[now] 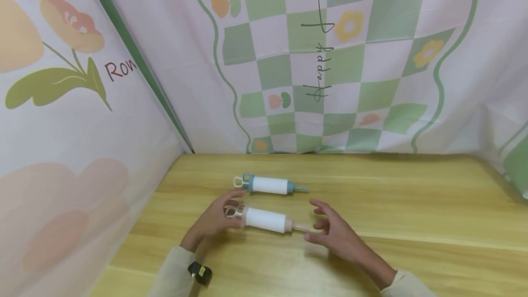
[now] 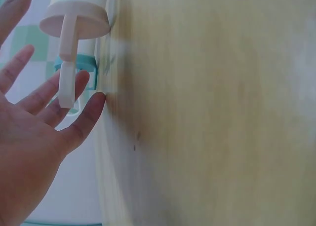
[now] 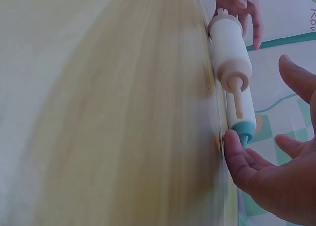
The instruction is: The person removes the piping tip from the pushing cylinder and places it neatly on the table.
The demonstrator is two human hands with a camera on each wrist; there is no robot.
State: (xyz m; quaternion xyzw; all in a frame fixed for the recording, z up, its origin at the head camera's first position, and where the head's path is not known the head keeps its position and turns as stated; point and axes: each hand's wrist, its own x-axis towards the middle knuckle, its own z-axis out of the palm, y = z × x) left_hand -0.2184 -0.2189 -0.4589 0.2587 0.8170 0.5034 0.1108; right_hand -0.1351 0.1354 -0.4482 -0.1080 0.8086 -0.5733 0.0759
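Pink-ended tube (image 1: 266, 220) apparently rests on a wood-grain table (image 1: 412, 200) near checked cloth (image 1: 272, 35).

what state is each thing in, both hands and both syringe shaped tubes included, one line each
Pink-ended syringe-shaped tube: lying on its side, between the hands
Blue-ended syringe-shaped tube: lying on its side, untouched
Left hand: fingers spread about the pink-ended tube's handle end, contact unclear
Right hand: fingers parted by its nozzle end, not gripping
Checkered cloth: hanging behind the table
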